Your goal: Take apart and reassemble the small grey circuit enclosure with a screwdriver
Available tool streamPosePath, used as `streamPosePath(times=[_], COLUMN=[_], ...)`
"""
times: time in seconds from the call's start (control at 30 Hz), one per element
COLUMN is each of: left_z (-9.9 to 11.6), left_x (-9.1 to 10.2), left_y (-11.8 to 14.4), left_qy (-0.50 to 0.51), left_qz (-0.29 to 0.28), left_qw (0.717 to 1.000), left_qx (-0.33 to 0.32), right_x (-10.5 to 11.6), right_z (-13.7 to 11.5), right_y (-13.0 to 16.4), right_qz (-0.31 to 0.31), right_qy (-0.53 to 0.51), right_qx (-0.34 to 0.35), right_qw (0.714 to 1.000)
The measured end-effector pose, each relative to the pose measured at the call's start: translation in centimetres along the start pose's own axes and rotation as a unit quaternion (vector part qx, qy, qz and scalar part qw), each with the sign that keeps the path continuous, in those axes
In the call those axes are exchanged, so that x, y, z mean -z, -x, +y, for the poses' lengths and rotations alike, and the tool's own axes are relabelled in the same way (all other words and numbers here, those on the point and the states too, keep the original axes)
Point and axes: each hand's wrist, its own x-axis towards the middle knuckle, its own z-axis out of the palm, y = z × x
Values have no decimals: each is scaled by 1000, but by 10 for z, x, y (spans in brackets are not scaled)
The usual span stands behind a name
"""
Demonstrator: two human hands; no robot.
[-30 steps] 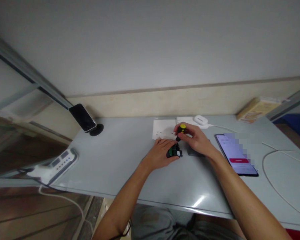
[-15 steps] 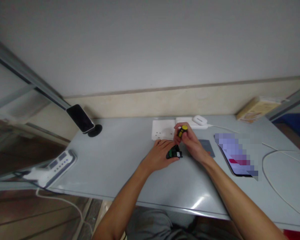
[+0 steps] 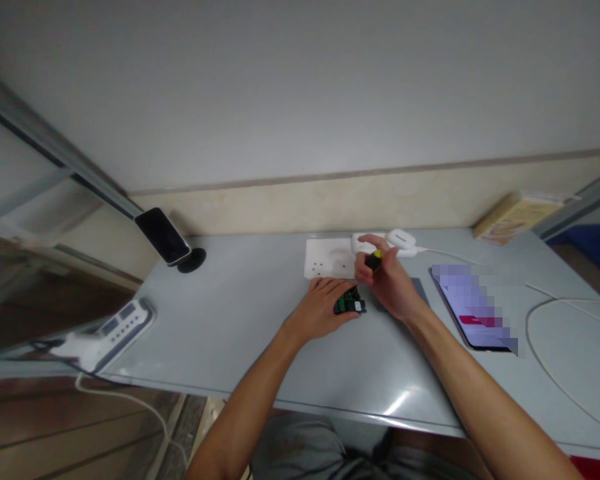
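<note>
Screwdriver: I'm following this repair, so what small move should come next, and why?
Probably lower the screwdriver tip onto the circuit board. The right hand holds it just above, while the left hand pins the board on the table.

Glossy smooth table (image 3: 260, 347), white paper sheet (image 3: 327, 259)

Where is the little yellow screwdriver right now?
The yellow screwdriver is in the right hand, near the middle of the table, just above the small green circuit board that the left hand holds down.
</note>
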Motion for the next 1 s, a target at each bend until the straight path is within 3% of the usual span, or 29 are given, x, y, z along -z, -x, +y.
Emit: streamPosePath(times=[0.23, 0.33, 0.5, 0.73, 1.0], left_z=[-1, -1, 0, 0, 1], left_x=[-2, -2, 0, -2, -3], left_y=[0, 1, 3, 2, 0], left_qy=[21, 19, 5, 10, 20], left_qz=[14, 16, 20, 34, 33], left_qw=[1000, 1000, 1000, 999, 999], left_qx=[5, 8, 6, 7, 20], right_x=[7, 10, 7, 7, -1], right_z=[-10, -5, 0, -6, -7], right_y=[4, 3, -2, 4, 2], right_qz=[-15, 3, 36, -32, 2], right_qy=[-29, -51, 0, -24, 1], right_qx=[6, 19, 37, 8, 6], right_qw=[999, 999, 999, 999, 1000])
